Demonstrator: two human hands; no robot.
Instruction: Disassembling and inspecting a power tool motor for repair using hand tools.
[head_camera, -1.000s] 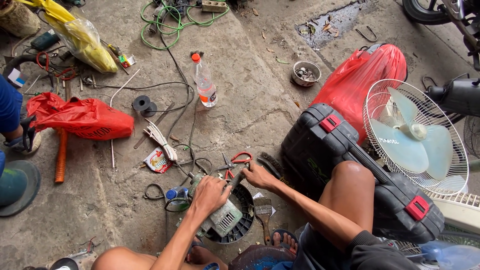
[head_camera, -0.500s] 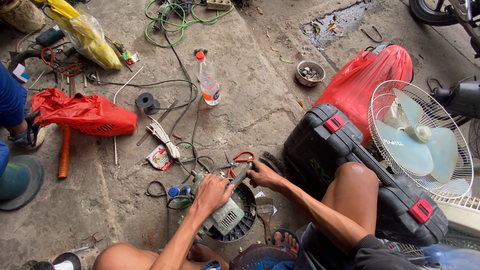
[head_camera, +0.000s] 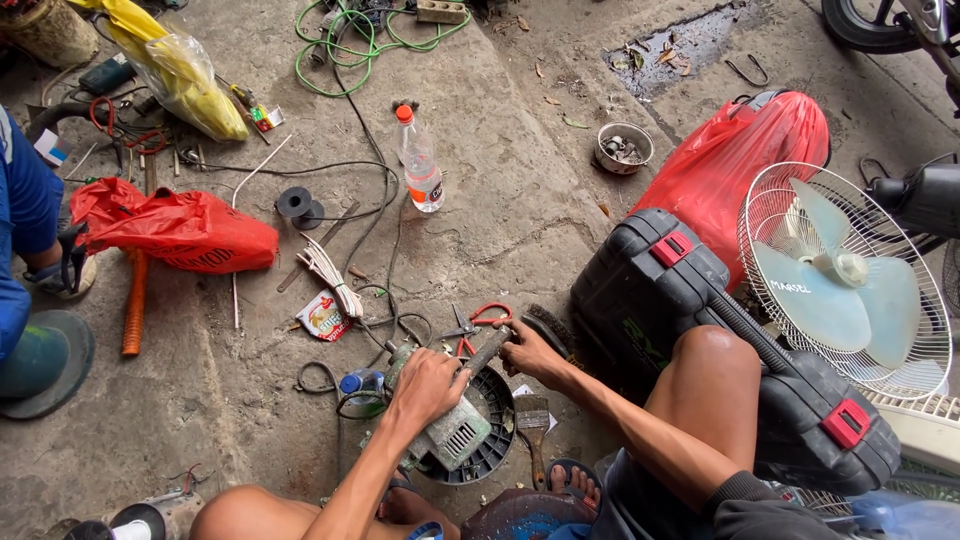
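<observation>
My left hand (head_camera: 428, 384) grips the top of a grey-green fan motor housing (head_camera: 455, 438) that rests on a black round grille part (head_camera: 492, 437) on the concrete floor. My right hand (head_camera: 527, 352) is closed around a dark tool handle (head_camera: 488, 351) that reaches down to the motor. Red-handled pliers (head_camera: 478, 320) lie just beyond both hands. A paint brush (head_camera: 532, 425) lies right of the motor.
A black tool case with red latches (head_camera: 690, 330) sits under my right leg. A white fan (head_camera: 845, 280), red bags (head_camera: 175, 230), a plastic bottle (head_camera: 420, 165), a metal bowl (head_camera: 624, 148), green cable (head_camera: 350, 40) and another person's blue sleeve (head_camera: 25, 210) surround me.
Both hands stay on the motor and tool; the view has shifted slightly, with the surroundings sliding a little.
</observation>
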